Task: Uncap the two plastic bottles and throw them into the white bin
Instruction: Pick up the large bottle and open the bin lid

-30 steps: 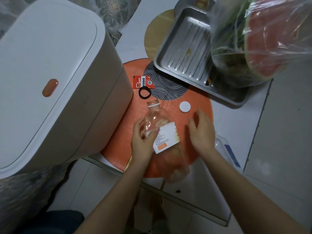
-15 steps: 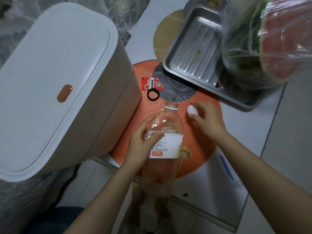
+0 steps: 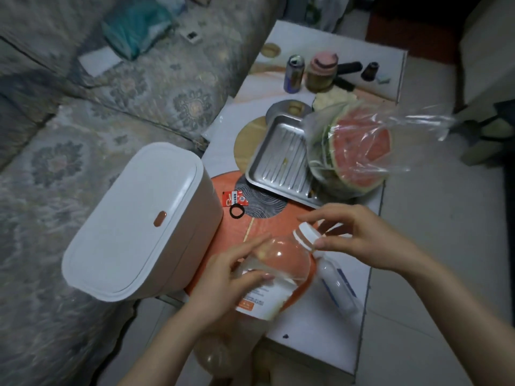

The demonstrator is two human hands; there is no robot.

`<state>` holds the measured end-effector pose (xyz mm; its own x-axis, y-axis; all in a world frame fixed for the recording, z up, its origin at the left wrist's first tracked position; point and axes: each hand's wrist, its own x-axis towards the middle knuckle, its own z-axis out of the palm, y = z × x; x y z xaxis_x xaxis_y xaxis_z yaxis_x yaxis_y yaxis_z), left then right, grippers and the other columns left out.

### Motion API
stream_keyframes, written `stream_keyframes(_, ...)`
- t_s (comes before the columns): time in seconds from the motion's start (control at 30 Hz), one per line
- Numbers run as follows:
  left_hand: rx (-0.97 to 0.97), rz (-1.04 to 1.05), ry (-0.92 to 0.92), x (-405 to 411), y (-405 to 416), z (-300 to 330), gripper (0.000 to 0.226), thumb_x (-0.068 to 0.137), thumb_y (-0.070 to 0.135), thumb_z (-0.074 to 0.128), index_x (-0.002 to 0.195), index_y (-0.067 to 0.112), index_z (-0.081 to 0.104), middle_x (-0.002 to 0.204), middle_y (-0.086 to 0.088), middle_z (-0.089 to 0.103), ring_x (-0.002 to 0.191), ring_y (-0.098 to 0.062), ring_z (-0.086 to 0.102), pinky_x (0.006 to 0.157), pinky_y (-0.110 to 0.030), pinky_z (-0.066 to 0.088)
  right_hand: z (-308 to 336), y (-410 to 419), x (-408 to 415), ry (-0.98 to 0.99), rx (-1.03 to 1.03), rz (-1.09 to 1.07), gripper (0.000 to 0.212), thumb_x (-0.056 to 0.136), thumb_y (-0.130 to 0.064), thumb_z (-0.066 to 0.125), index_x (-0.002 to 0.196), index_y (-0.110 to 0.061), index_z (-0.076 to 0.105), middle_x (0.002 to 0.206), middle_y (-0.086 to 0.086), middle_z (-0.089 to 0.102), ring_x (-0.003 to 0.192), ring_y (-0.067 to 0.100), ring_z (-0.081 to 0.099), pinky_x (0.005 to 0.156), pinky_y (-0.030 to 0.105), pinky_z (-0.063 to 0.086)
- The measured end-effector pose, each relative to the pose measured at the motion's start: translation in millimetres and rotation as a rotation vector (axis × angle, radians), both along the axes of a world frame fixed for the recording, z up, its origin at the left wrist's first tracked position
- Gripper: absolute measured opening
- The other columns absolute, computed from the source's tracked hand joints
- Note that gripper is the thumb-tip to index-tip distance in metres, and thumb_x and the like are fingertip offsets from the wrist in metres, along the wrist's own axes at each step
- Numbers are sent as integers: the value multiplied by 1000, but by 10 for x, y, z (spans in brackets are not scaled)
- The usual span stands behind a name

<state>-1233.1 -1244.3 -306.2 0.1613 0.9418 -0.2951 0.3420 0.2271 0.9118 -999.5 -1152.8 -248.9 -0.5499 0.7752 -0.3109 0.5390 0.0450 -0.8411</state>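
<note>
My left hand (image 3: 231,282) grips a clear plastic bottle (image 3: 278,266) with a white and orange label, tilted with its neck up and to the right. A white cap (image 3: 306,235) sits at the bottle's mouth, and my right hand (image 3: 362,238) pinches it between thumb and fingers. A second clear bottle (image 3: 338,288) with a blue label lies on the table just right of the first, under my right wrist. The white bin (image 3: 133,232) stands to the left with its lid down and an orange button (image 3: 159,219) on top.
An orange round mat (image 3: 264,229) lies under the bottle, with a red packet (image 3: 235,197) and a black hair tie (image 3: 237,211) near the bin. A steel tray (image 3: 276,162) and a bagged watermelon (image 3: 359,151) stand behind. A can (image 3: 294,73) and a jar (image 3: 322,72) stand further back; a sofa (image 3: 83,135) is on the left.
My right hand took the white cap off the mat and now holds it at the bottle's mouth. The bottle has tilted to the right, and the view has pulled back.
</note>
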Motion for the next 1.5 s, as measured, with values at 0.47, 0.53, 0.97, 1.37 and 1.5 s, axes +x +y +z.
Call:
stream_keyframes(0.47,474,-158,443,-71,-233,1576,70,76,33,73,125,65,36,82,25,52,84,6,53,73,-10,40,1280,-700,-15,-134,357,-139,32,82,-49,54,82,-20,70,70,-1,70,62,7,62,57,24,46)
stream_keyframes(0.53,497,-172,454,-108,-276,1742,73,75,26,75,121,68,36,82,25,53,83,8,52,71,-8,39,1407,-772,-5,-128,350,-119,44,80,-59,46,88,-23,69,79,-4,71,70,4,62,59,23,45)
stream_keyframes(0.97,560,-188,410,-157,-388,2330,72,75,24,70,123,65,35,81,24,51,79,4,50,70,-26,46,1934,-1078,-18,63,610,-178,36,79,-50,56,107,-31,69,76,-24,62,71,7,62,61,12,44)
stream_keyframes(1.37,591,-207,376,-110,-351,2457,69,76,28,74,121,66,39,84,16,58,83,-4,56,74,-35,50,2128,-1204,85,80,641,-135,31,83,-29,65,114,-28,65,101,-16,66,89,11,63,69,28,53)
stream_keyframes(1.5,576,-248,382,-95,-333,2466,67,78,30,72,120,69,37,83,21,55,83,0,54,73,-34,50,2077,-1278,65,46,647,-176,32,86,-37,54,117,-32,60,95,-24,57,89,7,60,68,16,50)
